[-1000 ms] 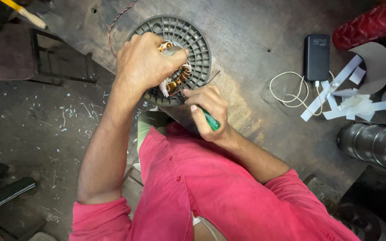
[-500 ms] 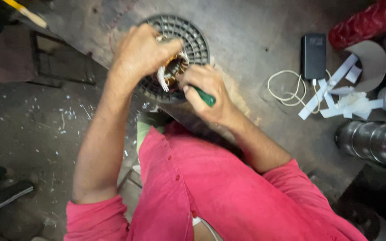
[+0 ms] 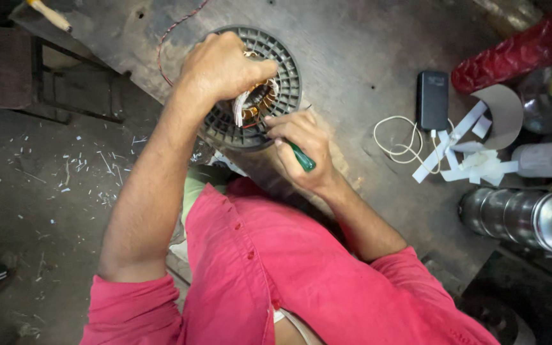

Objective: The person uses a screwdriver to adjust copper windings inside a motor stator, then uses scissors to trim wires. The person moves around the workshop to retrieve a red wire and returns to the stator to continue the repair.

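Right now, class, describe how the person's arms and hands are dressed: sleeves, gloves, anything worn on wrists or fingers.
Both arms wear short pink-red shirt sleeves ending above the elbow, so the forearms are bare. The left hand and the right hand are ungloved. No watch, bracelet or ring shows on either.

Single head view, looking steeply down, close above own arms; counter (image 3: 365,38) fills upper frame, floor (image 3: 39,191) at left.

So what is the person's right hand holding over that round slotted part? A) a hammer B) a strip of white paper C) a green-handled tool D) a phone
C: the right hand grips a green-handled tool, its tip toward the copper windings inside the round slotted part.
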